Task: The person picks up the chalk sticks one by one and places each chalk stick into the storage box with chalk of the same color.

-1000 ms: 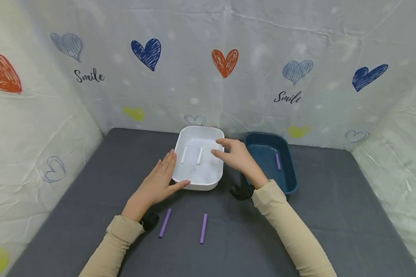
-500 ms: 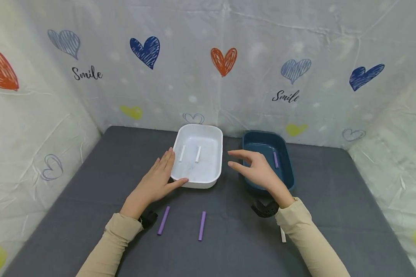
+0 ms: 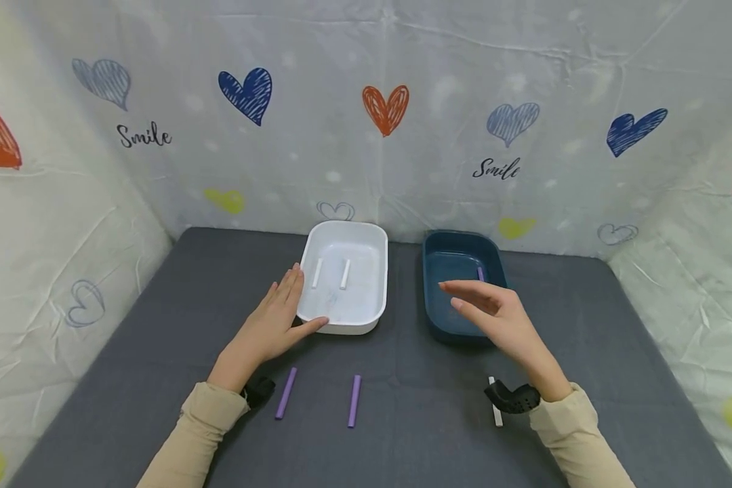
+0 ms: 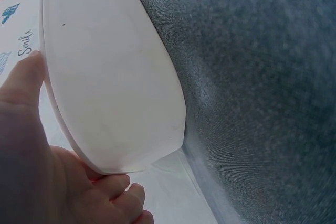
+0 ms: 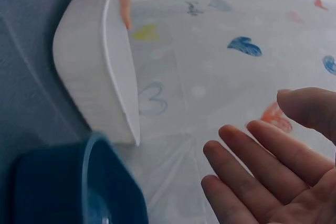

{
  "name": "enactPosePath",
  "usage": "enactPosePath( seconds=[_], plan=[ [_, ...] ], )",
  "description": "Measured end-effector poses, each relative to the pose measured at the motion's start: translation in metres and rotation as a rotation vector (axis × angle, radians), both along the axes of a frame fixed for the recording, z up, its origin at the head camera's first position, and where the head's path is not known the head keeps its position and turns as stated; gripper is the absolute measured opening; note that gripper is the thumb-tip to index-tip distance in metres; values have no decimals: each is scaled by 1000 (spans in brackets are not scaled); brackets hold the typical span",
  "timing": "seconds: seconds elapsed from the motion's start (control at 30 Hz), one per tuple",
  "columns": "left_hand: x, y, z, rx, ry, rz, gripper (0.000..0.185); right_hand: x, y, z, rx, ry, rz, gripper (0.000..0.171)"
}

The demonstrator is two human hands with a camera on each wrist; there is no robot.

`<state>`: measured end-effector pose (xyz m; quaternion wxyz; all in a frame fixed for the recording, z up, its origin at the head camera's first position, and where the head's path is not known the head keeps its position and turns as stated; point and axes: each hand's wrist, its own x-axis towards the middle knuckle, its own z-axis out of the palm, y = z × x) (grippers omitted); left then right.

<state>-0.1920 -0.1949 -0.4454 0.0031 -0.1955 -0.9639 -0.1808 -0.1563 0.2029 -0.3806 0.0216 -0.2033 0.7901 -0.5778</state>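
Note:
My left hand [image 3: 277,318] rests flat against the left side and near corner of a white tray [image 3: 375,271], fingers straight; the left wrist view shows the left hand [image 4: 31,145] against that tray's wall [image 4: 110,77]. Two white sticks [image 3: 331,273] lie inside. My right hand [image 3: 494,313] hovers open above the near end of a dark blue tray [image 3: 436,261], holding nothing. A purple stick [image 3: 480,274] lies in the blue tray. In the right wrist view the right hand's fingers [image 5: 262,166] are spread.
Two purple sticks [image 3: 285,393] [image 3: 354,400] lie on the grey cloth near me. A white stick [image 3: 495,407] lies by my right wrist. Heart-printed sheets wall the table at the back and sides.
My right hand has drawn back from the white tray to the right, over the blue tray. The white stick by the wrist came into view. The left hand has stayed put.

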Motion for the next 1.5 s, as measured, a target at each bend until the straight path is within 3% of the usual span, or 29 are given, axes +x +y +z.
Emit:
enactPosePath(
  seconds=[0.27,0.73,1.13,1.23,1.37,1.5],
  plan=[
    [0,0,0,11,-11,-5,106,25,38,-11,-11,33,-56,31],
    [0,0,1,25,-1,-3,106,51,83,-44,-36,-97,-113,34],
    [-1,-2,-2,5,14,-2,106,49,93,-82,-80,-257,2,47],
    [-1,-1,-1,4,20,-4,106,48,95,-91,-20,-216,70,53],
    [1,-2,-1,14,21,-4,106,49,94,-97,210,-121,146,71],
    [2,-2,-1,13,20,-5,105,55,91,-97,398,-99,191,95]
  ],
)
